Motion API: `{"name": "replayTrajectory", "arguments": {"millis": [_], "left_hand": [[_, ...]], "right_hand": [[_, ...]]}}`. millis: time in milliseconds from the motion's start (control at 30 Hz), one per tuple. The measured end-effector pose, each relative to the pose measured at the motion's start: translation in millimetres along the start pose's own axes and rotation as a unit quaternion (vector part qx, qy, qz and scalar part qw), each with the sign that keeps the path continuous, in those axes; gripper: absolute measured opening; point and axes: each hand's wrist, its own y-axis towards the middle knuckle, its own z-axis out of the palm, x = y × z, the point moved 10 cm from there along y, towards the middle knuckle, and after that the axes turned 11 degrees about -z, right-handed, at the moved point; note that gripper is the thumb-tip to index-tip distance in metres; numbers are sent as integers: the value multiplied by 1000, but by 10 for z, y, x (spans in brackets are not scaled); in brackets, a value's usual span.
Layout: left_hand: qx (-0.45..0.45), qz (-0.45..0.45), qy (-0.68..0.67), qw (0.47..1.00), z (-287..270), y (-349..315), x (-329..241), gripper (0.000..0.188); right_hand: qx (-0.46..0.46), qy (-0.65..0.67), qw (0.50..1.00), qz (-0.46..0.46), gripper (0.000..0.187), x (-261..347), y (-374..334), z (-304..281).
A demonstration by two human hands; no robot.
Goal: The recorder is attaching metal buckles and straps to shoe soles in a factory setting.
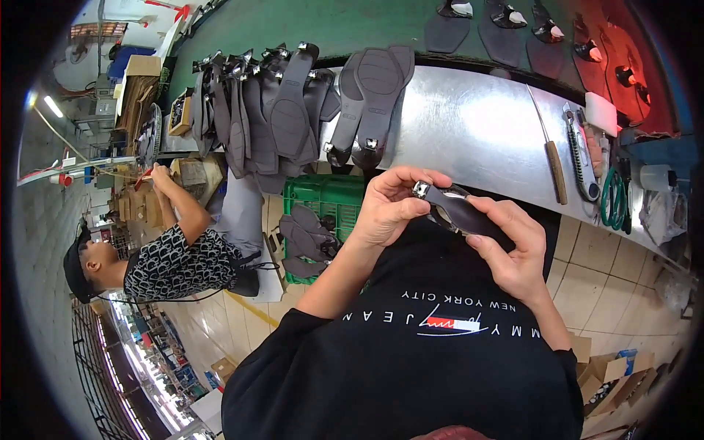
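Piece in the hands: a slim, dark grey, sole-shaped strip with a glossy black fitting at one end (466, 213), held up before the chest of the black printed T-shirt (440, 381), just off the near edge of the shiny metal worktable (469, 110).
Weight and give: I'd judge it light, the broad part bendy like rubber or foam, the fitting harder.
Surface: the grey part looks matte and easy to grip; the fitting shines, so probably slicker and easier to scuff.
Best hold: the side edges of the broad part, I'd say, with a light pinch by the fitting.
Left hand: the bare left hand (389, 209) pinches the fitting end, thumb below and index finger arched above; the other fingers are partly hidden.
Right hand: the bare right hand (517, 249) is half curled round the broad end, thumb on the near edge, fingers along the far one.
Arms: both elbows bent, forearms angled up and inward, hands facing each other.
Close by: a heap of similar dark grey soles (290, 125) on the table, and a green plastic crate (323, 189) beneath its edge.
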Motion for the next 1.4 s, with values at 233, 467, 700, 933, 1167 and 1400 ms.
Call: {"name": "replayTrajectory", "arguments": {"millis": [233,467,700,933,1167,1400], "left_hand": [[-3,22,11,1000,-23,-10,-5,34],[-33,11,70,997,-87,-34,9,40],[11,78,157,985,30,-59,-118,39],[-11,78,226,971,12,-79,-147,32],[-7,95,265,959,78,-75,-192,35],[48,83,279,956,227,-50,-197,43]], "right_hand": [[6,-13,1000,-16,43,52,30,-6],[15,-34,999,-16,44,41,24,4],[17,-50,998,-27,45,58,44,10],[10,-53,998,-44,45,64,34,17],[22,-33,999,-4,40,-27,15,52],[36,-60,997,-19,41,-39,13,62]]}}
